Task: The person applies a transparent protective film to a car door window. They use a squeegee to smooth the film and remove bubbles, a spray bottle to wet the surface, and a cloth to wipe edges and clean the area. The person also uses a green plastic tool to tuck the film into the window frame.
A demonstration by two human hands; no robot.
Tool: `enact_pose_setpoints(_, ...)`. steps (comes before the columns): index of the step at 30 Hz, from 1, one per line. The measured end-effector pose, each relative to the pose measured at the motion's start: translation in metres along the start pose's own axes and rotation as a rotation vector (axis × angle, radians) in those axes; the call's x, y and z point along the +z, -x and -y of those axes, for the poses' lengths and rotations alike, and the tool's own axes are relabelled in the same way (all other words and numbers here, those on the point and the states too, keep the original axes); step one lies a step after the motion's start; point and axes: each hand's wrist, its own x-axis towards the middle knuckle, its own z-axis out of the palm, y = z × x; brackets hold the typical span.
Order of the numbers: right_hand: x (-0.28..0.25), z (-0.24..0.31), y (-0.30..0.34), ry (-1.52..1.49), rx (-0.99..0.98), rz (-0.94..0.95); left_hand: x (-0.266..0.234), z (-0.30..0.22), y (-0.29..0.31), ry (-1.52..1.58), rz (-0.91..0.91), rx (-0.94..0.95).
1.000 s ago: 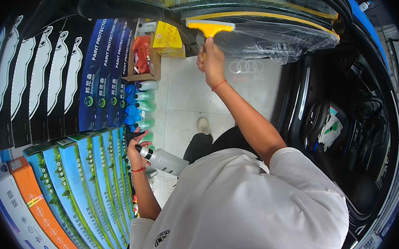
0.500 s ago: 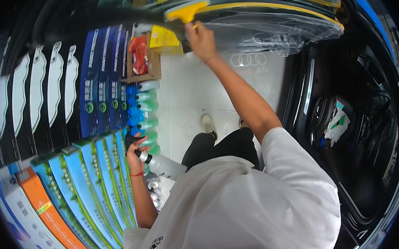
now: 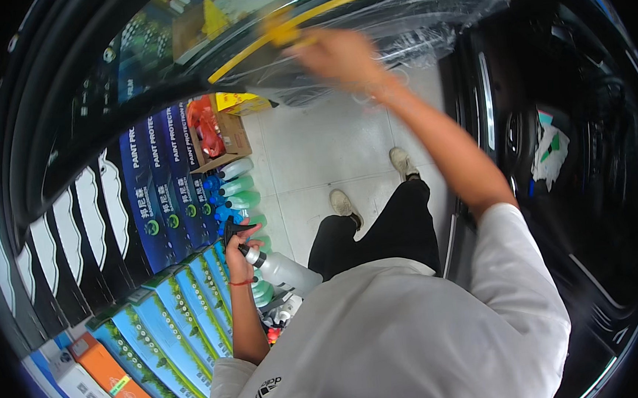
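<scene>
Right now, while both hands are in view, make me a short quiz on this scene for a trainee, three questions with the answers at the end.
1. What does the left hand hold?
2. True or false: the yellow tool is in the right hand.
3. The bodies of most bottles in the row look which colour? A) red B) green C) yellow

Key:
1. A spray bottle with a black trigger top.
2. True, though motion blurs both.
3. B
</scene>
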Motion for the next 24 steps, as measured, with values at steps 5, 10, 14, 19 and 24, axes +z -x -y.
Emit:
enact_pose_setpoints(5,0.115,0.078,-0.072,0.189,-0.469,-0.016,0.061,-0.017,-0.01,-0.204,0.032,0.063)
enact_pose_setpoints(10,0.013,-0.032,-0.078,0.132,-0.403,0.02,0.103,-0.013,-0.005,-0.227,-0.047,0.024)
enact_pose_setpoints(14,-0.133,-0.178,-0.05,0.385,-0.376,-0.144,0.147,-0.013,-0.014,-0.21,-0.045,-0.063)
enact_pose_setpoints(19,-0.301,-0.306,-0.014,0.707,-0.453,-0.505,0.19,0.012,-0.016,-0.191,-0.023,-0.091)
enact_pose_setpoints(24,-0.359,-0.333,0.004,0.876,-0.079,-0.295,0.232,0.008,-0.03,-0.246,0.017,-0.131)
